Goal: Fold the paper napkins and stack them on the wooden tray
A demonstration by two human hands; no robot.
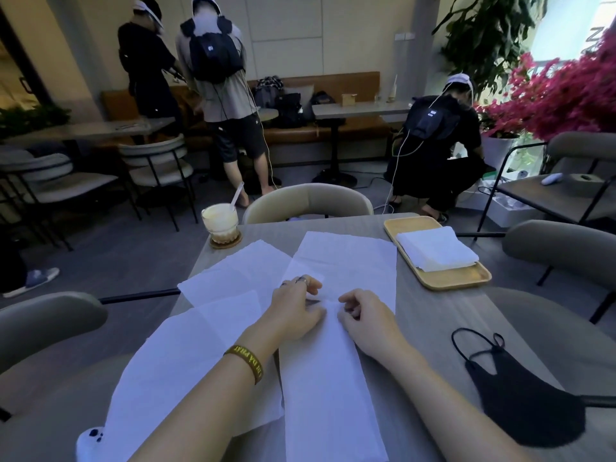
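Observation:
Several white paper napkins lie spread on the grey table. A long napkin [333, 378] runs down the middle, and both my hands rest on it. My left hand [296, 306], with rings and a yellow wristband, pinches the paper near its centre. My right hand [365, 315] pinches the same napkin just to the right, fingers curled. Other unfolded napkins [233, 281] lie to the left. A wooden tray [453, 281] stands at the far right of the table and holds a stack of folded napkins [436, 250].
A glass of creamy drink [220, 223] with a straw sits on a coaster at the table's far left corner. A black face mask [523, 391] lies at the near right. Chairs surround the table; three people stand or crouch beyond it.

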